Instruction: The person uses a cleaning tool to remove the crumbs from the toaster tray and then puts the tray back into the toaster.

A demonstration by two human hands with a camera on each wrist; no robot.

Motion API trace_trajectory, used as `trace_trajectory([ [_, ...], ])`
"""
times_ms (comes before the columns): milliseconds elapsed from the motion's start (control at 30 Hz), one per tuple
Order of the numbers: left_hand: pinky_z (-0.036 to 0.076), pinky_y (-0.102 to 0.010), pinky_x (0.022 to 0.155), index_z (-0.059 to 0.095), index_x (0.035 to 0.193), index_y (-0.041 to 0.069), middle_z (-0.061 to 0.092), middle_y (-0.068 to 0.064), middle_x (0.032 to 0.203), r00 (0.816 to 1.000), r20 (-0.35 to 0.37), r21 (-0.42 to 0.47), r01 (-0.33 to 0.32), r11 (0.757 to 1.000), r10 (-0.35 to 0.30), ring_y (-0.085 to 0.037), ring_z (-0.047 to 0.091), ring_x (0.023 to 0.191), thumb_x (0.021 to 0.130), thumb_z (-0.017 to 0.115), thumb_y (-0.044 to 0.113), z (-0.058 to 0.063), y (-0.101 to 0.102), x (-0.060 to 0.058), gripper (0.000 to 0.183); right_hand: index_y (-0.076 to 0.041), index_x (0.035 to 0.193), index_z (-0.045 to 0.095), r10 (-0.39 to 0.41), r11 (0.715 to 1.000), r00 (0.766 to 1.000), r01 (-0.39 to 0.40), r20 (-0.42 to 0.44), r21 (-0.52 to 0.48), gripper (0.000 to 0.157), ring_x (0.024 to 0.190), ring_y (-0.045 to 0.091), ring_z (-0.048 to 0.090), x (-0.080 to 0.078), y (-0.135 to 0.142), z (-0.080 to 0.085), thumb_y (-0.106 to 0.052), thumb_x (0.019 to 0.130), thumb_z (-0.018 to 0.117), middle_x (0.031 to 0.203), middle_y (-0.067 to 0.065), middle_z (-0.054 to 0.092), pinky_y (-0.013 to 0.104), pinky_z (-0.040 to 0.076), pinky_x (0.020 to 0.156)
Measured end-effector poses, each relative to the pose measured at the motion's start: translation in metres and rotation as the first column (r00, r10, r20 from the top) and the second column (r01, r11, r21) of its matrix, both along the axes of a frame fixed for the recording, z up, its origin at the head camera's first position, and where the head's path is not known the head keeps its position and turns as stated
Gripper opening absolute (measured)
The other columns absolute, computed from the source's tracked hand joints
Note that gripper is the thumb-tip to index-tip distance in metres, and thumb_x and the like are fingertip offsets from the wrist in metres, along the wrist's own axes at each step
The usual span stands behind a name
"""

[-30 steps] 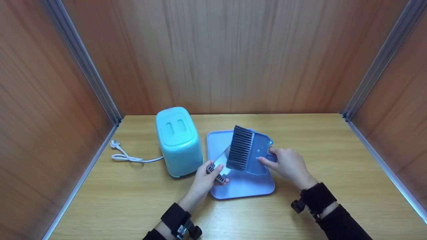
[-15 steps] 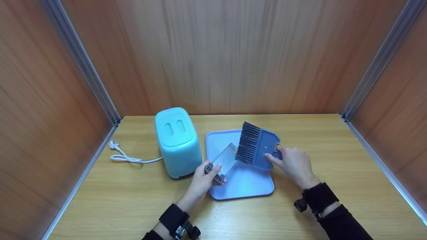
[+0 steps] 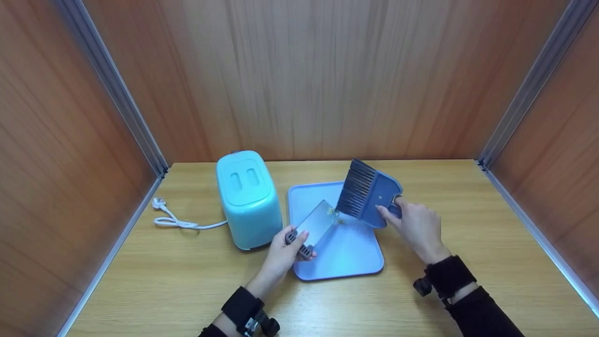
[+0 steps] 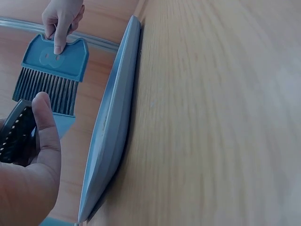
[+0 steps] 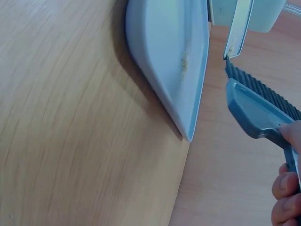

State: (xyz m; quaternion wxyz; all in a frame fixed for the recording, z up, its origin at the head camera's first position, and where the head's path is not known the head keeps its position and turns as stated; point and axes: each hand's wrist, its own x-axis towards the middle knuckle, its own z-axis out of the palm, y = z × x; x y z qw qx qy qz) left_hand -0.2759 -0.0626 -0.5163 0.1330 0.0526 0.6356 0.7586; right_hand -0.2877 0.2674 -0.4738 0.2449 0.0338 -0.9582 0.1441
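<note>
My left hand [image 3: 279,256] grips the dark slotted end of a flat, shiny crumb tray [image 3: 319,223], thumb on top. The crumb tray is held tilted above a light blue serving tray [image 3: 346,257]. In my right hand [image 3: 415,228] is the handle of a blue hand brush [image 3: 383,196] with dark bristles. The bristle tips are right at the far corner of the crumb tray, where yellowish crumbs [image 3: 334,212] show. The right wrist view shows more crumbs [image 5: 184,66] lying on the serving tray. In the left wrist view, the thumb [image 4: 46,127] presses the dark slotted end.
A turquoise toaster [image 3: 250,201] stands left of the serving tray, close to my left hand. Its white cord [image 3: 180,223] lies looped on the wooden table [image 3: 187,281], plug at the left. Wooden panels [image 3: 299,79] wall in the back and both sides.
The brush has swept right and away along the crumb tray, from over its middle to its far corner. Crumbs now show there. My left hand has barely moved.
</note>
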Motion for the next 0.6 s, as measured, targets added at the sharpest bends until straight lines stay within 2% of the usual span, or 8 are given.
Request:
trace_trajectory([
  [167,0.069,-0.033,0.08,0.052,0.123,-0.003,0.065,-0.012,0.1,1.0,-0.006,0.009,0.015,1.0,-0.015,-0.017,0.078,0.079,0.112,0.06,0.019,-0.002,-0.001,0.0,0.026,-0.004,0.086,0.068,0.027,0.998,0.999,-0.029,-0.045,-0.051,0.049,0.047,0.012,0.032,0.0,-0.009,0.001,-0.051,0.097,0.078,0.061,-0.006,0.031,0.025,0.021,0.046],
  [300,0.068,-0.033,0.081,0.053,0.124,-0.003,0.066,-0.013,0.102,1.0,0.006,0.001,0.01,1.0,-0.01,-0.017,0.078,0.08,0.111,0.061,0.02,-0.002,-0.001,0.0,0.027,-0.005,0.087,0.069,0.055,0.996,0.998,-0.055,-0.005,-0.075,0.049,0.048,0.012,0.033,0.0,-0.017,0.002,-0.052,0.098,0.076,0.061,-0.006,0.031,0.024,0.021,0.048],
  [467,0.068,-0.033,0.081,0.054,0.126,-0.002,0.067,-0.013,0.103,1.0,0.017,-0.011,0.0,1.0,0.0,-0.018,0.078,0.08,0.111,0.062,0.022,-0.001,0.0,0.0,0.03,-0.006,0.089,0.07,0.063,0.997,0.997,-0.062,0.034,-0.039,0.047,0.049,0.013,0.036,0.0,-0.02,0.001,-0.051,0.099,0.076,0.061,-0.005,0.036,0.024,0.023,0.048],
  [600,0.068,-0.034,0.083,0.054,0.127,-0.002,0.067,-0.013,0.104,1.0,0.026,-0.023,0.0,1.0,0.0,-0.018,0.078,0.082,0.111,0.062,0.023,0.001,-0.001,0.001,0.031,-0.005,0.09,0.07,0.052,0.999,0.998,-0.051,0.032,-0.016,0.045,0.048,0.014,0.038,0.0,-0.017,-0.002,-0.049,0.098,0.078,0.059,-0.003,0.04,0.026,0.024,0.047],
])
